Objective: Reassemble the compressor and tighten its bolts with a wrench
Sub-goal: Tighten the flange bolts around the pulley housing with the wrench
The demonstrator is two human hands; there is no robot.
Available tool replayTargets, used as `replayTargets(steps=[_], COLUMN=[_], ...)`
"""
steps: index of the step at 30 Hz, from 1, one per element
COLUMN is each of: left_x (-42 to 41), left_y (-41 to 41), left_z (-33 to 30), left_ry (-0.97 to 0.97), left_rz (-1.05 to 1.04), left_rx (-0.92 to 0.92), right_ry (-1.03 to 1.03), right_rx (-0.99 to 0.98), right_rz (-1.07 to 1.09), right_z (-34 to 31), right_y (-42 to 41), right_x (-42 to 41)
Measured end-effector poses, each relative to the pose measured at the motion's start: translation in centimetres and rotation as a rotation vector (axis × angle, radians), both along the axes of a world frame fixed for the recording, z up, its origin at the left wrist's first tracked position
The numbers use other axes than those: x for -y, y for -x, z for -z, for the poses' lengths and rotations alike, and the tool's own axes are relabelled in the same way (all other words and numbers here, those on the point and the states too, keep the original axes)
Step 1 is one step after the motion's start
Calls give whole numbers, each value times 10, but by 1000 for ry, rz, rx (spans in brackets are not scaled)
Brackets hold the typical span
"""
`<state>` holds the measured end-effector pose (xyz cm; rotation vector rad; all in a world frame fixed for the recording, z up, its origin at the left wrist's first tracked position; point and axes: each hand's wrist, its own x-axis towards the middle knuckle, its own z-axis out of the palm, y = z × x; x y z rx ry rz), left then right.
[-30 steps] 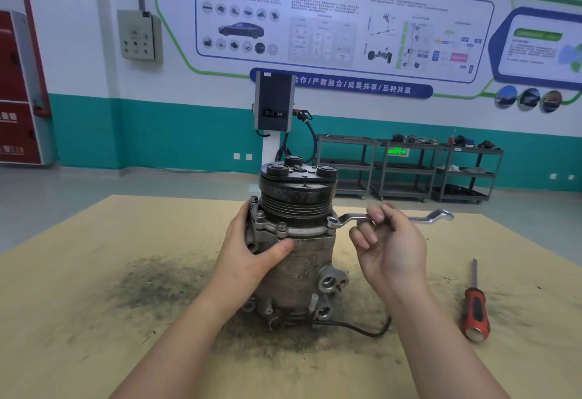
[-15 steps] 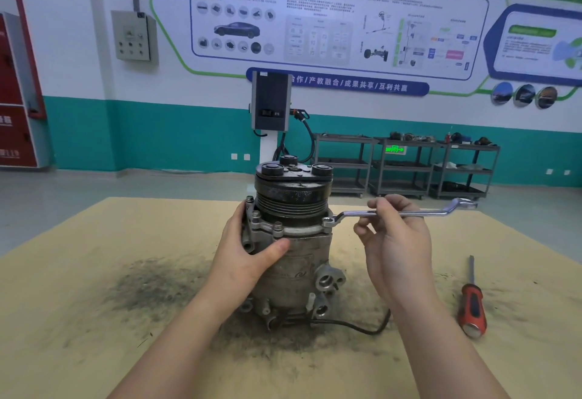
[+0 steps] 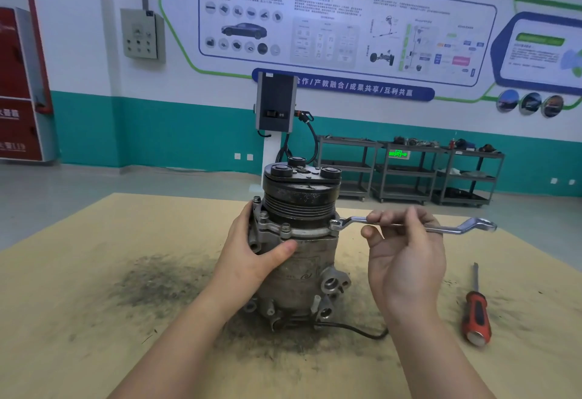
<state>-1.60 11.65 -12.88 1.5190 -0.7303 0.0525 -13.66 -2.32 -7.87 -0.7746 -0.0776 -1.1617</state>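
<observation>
Head view: right hand (image 3: 406,260) pinches wrench (image 3: 419,225) on flange bolt (image 3: 334,224); left hand (image 3: 252,253) grips compressor (image 3: 299,241). Loose hold risks slipping off, rounding the bolt.

One head-worn wide-angle camera looks forward and slightly down, close over the tan fibreboard tabletop (image 3: 78,288). The white-and-teal wall (image 3: 94,108) lies far off at twelve o'clock.

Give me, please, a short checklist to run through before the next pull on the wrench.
1. Ring end of the wrench seated on the flange bolt: ok.
2. Right hand gripping the wrench shank: ok.
3. Left hand bracing the compressor: ok.
4. Compressor upright on the table: ok.
5. Screwdriver lying apart from the hands: ok.
6. Bolt fully tight: cannot tell.
</observation>
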Motion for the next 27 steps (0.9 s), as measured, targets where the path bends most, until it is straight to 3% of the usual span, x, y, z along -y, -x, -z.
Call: replayTargets(steps=[4, 8, 11, 13, 17, 19, 22, 27], left_x=[0, 0, -1, -2, -2, -2, -2, -2], left_y=[-1, -3, -3, -2, -2, -2, -2, -1], left_z=[1, 2, 1, 1, 2, 1, 1, -1], left_ry=[12, 19, 12, 8, 14, 8, 1, 22], left_rz=[0, 19, 33, 42, 48, 43, 40, 63], left_rx=[-1, 5, 4, -3, 8, 13, 17, 17], right_ry=[167, 669, 932, 821, 192, -19, -144, -104], right_rx=[62, 63, 28, 51, 126, 102, 64, 34], right_rz=[184, 518, 551, 496, 128, -11, -116, -101], right_z=[7, 24, 25, 17, 2, -1, 0, -2], right_y=[-2, -4, -4, -1, 6, 5, 0, -1], right_x=[-15, -38, -39, -34, -14, -5, 3, 2])
